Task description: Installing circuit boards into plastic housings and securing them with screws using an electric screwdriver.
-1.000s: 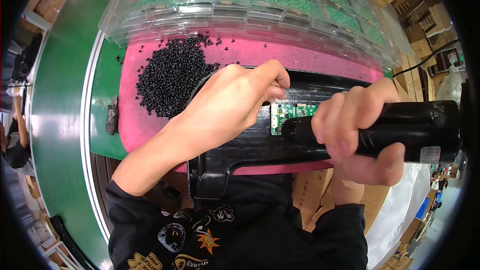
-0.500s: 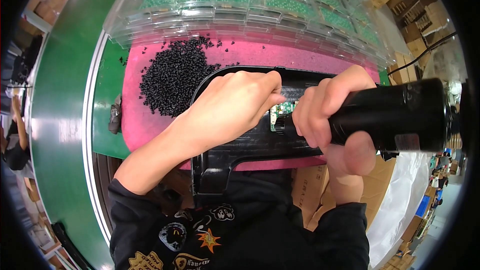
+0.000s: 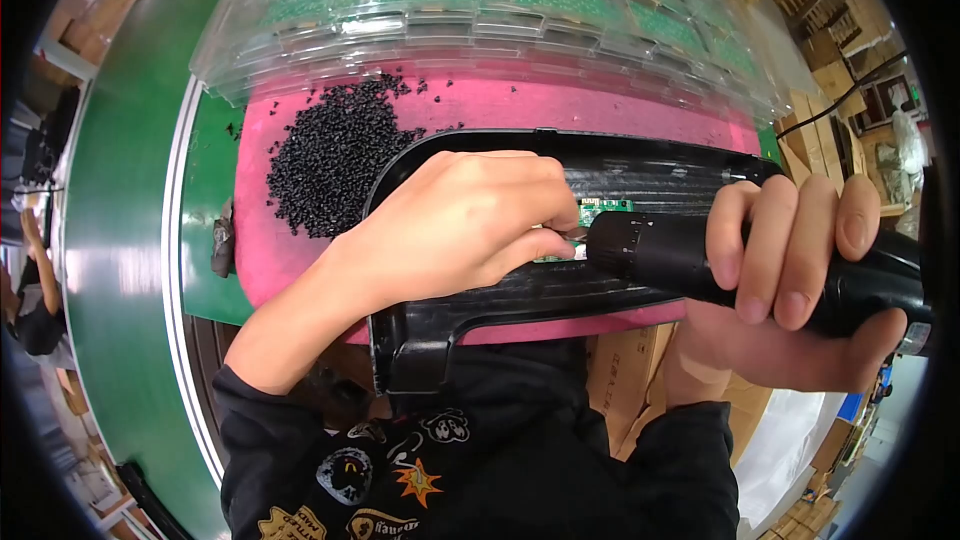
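My right hand [image 3: 800, 255] is wrapped round the black body of an electric screwdriver [image 3: 665, 250], held nearly level with its nose pointing left. My left hand [image 3: 475, 220] is closed in a pinch at the screwdriver's tip; what the fingertips hold is hidden. Beneath both hands lies a curved black plastic housing [image 3: 540, 310], its hollow side up. Inside it a small green circuit board [image 3: 610, 206] shows in part behind the screwdriver's nose and my left fingers. A heap of small black screws [image 3: 335, 160] sits to the left of the housing.
A pink mat [image 3: 275, 270] lies under the housing on a green table [image 3: 120, 240]. Across the back stand clear plastic trays [image 3: 490, 5] of green boards. A dark wrapped lump [image 3: 223, 240] rests left of the mat. Cardboard [image 3: 620, 370] is below the near edge.
My right hand has slid back to the right along the screwdriver, uncovering its nose. My left hand has shifted slightly right and down, its fingertips now at the tip.
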Tool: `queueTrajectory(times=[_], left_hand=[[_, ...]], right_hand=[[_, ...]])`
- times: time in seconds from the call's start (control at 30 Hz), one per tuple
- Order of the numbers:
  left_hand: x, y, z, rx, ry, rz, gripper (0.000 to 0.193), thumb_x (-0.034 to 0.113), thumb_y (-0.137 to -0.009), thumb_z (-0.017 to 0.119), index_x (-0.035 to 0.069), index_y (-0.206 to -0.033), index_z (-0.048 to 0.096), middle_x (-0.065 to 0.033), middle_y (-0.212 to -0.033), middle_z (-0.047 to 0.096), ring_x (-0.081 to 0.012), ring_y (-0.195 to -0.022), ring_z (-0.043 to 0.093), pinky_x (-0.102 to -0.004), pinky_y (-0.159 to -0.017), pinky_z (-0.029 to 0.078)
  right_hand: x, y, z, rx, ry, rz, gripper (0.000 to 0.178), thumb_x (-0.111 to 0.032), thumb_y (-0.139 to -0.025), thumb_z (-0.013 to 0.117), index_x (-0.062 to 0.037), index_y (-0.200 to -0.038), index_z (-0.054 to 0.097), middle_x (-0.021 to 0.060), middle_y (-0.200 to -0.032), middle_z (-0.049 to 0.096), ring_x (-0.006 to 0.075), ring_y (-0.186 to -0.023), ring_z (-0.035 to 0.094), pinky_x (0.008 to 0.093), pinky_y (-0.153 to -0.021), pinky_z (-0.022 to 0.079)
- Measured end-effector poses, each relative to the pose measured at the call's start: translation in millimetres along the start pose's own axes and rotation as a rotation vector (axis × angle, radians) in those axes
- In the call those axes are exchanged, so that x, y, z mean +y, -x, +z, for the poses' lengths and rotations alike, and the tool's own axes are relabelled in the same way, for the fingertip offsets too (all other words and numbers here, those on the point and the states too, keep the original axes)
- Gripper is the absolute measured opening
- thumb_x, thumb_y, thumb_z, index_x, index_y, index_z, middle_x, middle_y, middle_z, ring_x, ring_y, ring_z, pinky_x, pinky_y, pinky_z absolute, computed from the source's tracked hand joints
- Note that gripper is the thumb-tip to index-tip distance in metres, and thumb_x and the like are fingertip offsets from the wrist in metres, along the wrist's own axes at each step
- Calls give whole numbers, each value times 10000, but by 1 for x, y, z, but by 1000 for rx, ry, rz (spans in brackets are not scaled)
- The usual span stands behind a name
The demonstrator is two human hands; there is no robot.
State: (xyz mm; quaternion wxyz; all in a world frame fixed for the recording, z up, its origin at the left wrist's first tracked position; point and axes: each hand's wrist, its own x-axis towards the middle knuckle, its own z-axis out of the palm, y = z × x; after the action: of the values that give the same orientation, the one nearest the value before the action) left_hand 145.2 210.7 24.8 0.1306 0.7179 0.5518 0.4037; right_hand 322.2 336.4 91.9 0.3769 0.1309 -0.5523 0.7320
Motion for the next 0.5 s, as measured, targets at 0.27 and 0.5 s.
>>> queueTrajectory(times=[0.27, 0.5], left_hand=[[-1, 1, -5, 48, 47, -143, 840, 521, -656, 823, 45, -1274, 509, -54, -1122, 610, -225, -1015, 558, -343, -878, 450], [-11, 4, -5, 128, 133, -66, 711, 470, -721, 815, 27, -1107, 415, -134, -1111, 485, -302, -1049, 460, -415, -960, 395]], right_hand=[[-11, 10, -18, 226, 414, 58, 456, -469, -868, 609, -47, -990, 488, -9, -634, 487, 111, -491, 425, 286, -522, 395], [-5, 17, -33, 256, 398, 111, 452, -468, -892, 594, -39, -984, 483, -5, -623, 481, 109, -496, 427, 290, -523, 405]])
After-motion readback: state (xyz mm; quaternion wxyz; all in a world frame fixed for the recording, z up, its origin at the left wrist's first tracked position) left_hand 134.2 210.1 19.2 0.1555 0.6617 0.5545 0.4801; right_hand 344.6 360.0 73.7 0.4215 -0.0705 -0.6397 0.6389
